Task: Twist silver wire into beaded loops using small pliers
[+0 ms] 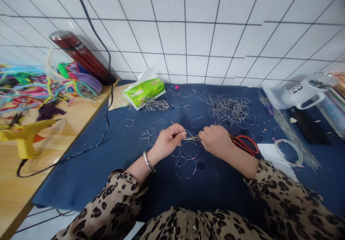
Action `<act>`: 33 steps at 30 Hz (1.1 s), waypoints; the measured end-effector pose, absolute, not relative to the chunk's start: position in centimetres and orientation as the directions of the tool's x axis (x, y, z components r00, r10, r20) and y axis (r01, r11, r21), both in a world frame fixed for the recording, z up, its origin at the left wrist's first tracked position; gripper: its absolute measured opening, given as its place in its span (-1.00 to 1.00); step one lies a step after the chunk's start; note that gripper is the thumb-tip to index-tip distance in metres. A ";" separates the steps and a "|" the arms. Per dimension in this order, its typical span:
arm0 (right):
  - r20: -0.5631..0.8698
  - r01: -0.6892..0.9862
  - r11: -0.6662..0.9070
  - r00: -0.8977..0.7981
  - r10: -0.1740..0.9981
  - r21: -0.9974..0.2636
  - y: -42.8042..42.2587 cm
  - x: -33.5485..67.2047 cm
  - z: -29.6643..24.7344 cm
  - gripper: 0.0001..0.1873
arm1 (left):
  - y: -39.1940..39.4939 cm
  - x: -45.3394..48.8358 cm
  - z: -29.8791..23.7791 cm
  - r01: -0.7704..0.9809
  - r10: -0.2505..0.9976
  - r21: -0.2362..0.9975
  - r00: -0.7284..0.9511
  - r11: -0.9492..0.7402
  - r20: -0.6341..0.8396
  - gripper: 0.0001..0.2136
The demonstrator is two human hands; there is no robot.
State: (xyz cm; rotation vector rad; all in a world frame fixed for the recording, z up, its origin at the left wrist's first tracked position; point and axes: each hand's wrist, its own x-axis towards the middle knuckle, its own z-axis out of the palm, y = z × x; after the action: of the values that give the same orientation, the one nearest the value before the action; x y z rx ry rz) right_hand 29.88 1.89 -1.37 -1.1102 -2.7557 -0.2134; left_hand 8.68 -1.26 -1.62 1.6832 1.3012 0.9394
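My left hand (171, 139), with a silver bangle on its wrist, is closed in a pinch on a thin wire, only partly visible at the fingertips. My right hand (217, 139) is wrapped round a pair of pliers (192, 138), whose narrow metal jaws meet the left fingertips. Just below both hands, thin wire loops with small pink beads (185, 167) lie on the dark blue cloth (161, 193). Red-orange looped handles (246, 144) show beside my right wrist; whether they belong to a separate tool is unclear.
Behind the hands lie a tangled pile of bent wires (229, 109), a smaller wire heap (157, 105) and a green tissue pack (145, 90). To the right are a wire coil (289, 153), straight wires (291, 135) and a white mug (304, 90). A yellow glue gun (27, 137) sits left.
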 end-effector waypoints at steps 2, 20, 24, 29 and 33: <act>0.226 0.683 0.726 -0.722 0.654 0.079 1.9 29.9 -1.4 -0.84 | -1.2 8.7 -1.7 0.357 0.978 0.923 0.195 -0.141 0.074 -0.89; -0.268 0.695 0.434 -0.660 0.702 -0.573 2.0 30.2 1.8 -0.50 | -1.9 9.2 -0.8 0.036 0.947 0.952 -0.098 -0.304 0.307 -0.93; -0.436 0.648 0.181 -0.667 0.604 -0.740 1.7 30.2 1.8 -0.52 | -2.3 9.5 -0.5 0.046 0.936 0.941 -0.092 -0.336 0.339 -0.93; -0.455 0.573 0.013 -0.664 0.593 -0.820 1.2 30.0 1.5 -0.53 | -2.6 9.7 -0.8 0.088 0.937 0.936 -0.058 -0.340 0.346 -0.93; -0.460 0.553 -0.024 -0.666 0.587 -0.833 1.1 29.8 1.4 -0.53 | -2.6 9.7 -1.0 0.103 0.938 0.935 -0.044 -0.338 0.344 -0.93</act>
State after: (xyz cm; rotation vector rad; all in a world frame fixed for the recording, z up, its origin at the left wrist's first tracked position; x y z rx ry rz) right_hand 29.82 1.06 1.36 -1.2707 -2.1743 1.8301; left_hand 9.66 -2.57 -0.99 1.5076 1.1400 1.4657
